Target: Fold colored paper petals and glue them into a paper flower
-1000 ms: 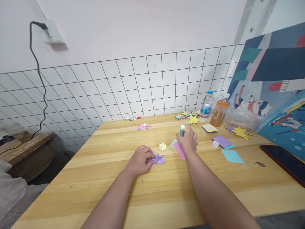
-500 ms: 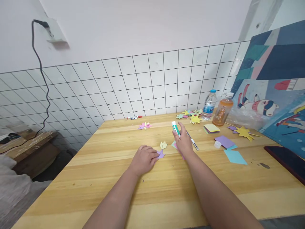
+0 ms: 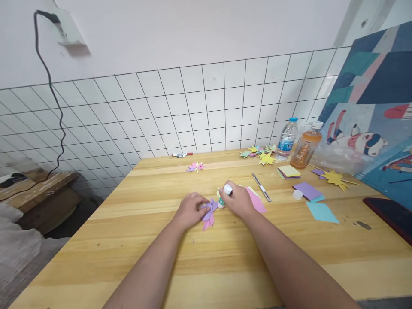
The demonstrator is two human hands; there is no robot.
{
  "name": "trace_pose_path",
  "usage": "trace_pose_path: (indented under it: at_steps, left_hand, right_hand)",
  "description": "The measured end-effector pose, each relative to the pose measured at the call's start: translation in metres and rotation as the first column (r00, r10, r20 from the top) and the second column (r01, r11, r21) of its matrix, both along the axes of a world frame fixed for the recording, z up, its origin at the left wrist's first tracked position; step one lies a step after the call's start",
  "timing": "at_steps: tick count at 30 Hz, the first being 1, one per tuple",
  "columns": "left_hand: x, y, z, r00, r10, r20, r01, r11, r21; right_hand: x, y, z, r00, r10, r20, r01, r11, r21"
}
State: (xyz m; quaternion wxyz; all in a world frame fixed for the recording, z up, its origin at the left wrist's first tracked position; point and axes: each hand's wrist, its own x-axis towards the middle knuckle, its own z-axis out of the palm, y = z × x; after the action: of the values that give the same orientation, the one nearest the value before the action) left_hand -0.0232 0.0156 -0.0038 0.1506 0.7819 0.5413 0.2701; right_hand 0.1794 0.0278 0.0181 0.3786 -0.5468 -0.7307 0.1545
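Note:
My left hand [image 3: 190,210] pinches the edge of a purple folded paper piece [image 3: 211,206] against the table. A pink folded piece [image 3: 208,222] lies just below, touching the purple one. In my right hand [image 3: 240,201] is a white and green glue stick [image 3: 221,203], tilted, with its lower end beside the right edge of the purple piece. Whether the glue touches the paper cannot be made out. Behind the stick, a pale yellow folded piece [image 3: 218,192] is partly hidden. Pink paper [image 3: 256,201] lies partly behind my right hand.
A utility knife [image 3: 262,187] lies right of the hands. Further right are the small white cap [image 3: 297,194], purple paper [image 3: 305,190], blue paper [image 3: 322,212] and a paper stack [image 3: 289,171]. Two bottles [image 3: 305,146] stand behind. A paper flower [image 3: 196,167] and markers [image 3: 182,154] lie at the back.
My right hand has brought the glue stick down and left, beside the purple piece. The purple piece has turned, and its pink part now shows. The camera view has shifted slightly.

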Motion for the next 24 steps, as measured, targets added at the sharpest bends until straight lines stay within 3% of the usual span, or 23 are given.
trace_pose_path:
  at_steps: [5, 9, 24]
  left_hand:
    - [0.003, 0.001, -0.002, 0.999, 0.036, 0.023, -0.036, 0.999, -0.005]
    - [0.005, 0.003, -0.006, 0.995, 0.093, 0.035, -0.093, 0.996, 0.003]
    - [0.007, 0.005, -0.009, 0.996, 0.086, -0.031, -0.086, 0.996, -0.025]
  right_hand:
    - [-0.012, -0.003, -0.003, 0.984, 0.038, 0.172, -0.037, 0.999, -0.010]
    - [-0.015, 0.000, -0.005, 0.979, 0.033, 0.202, -0.033, 0.999, 0.000]
    - [-0.022, -0.002, -0.005, 0.943, 0.067, 0.327, -0.070, 0.998, -0.002]
